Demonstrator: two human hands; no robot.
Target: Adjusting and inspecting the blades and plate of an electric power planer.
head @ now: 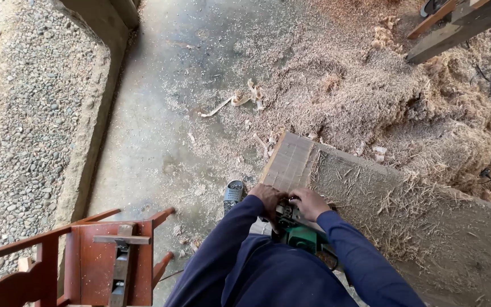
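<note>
A big wooden beam (pixel 404 210) lies across the right, its cut end (pixel 288 162) facing me and its top strewn with shavings. A green power tool (pixel 301 232) rests at the near end of the beam. My left hand (pixel 268 197) grips the tool's front and my right hand (pixel 310 203) closes on its top, both in dark blue sleeves. Most of the tool is hidden under my hands and body.
Thick sawdust and wood shavings (pixel 370 85) cover the concrete floor (pixel 166 113) to the right. A red wooden chair frame (pixel 95 261) with a hand plane (pixel 121 267) on it stands lower left. Gravel (pixel 24 113) lies past a concrete kerb (pixel 89 131). A sandalled foot (pixel 233 194) shows beside the beam.
</note>
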